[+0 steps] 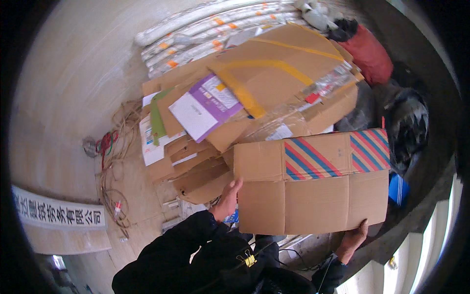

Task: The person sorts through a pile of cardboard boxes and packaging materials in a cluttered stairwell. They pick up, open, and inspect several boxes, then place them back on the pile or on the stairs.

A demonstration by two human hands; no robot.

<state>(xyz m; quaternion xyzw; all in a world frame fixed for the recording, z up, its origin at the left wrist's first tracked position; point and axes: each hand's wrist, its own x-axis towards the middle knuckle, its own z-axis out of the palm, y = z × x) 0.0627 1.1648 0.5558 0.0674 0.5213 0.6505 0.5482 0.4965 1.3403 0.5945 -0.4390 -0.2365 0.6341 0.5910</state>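
Observation:
A flattened cardboard box (315,202) with red and blue diagonal stripes along its far part is held out before me. My left hand (228,198) grips its left edge, and my right hand (354,239) grips the near edge close to the right corner, thumb on top. Just beyond it rises a pile of flattened cardboard (264,77), the top sheet crossed by yellow tape. On the pile's left side lie a purple and white carton (209,106) and a green sheet (158,117).
Wrapped long tubes (176,40) lie behind the pile. A red sack (369,55) and black plastic bags (407,121) stand at the right, with a blue item (398,189) below. Ropes or cords (114,183) and a banner bearing writing (62,213) are at the left.

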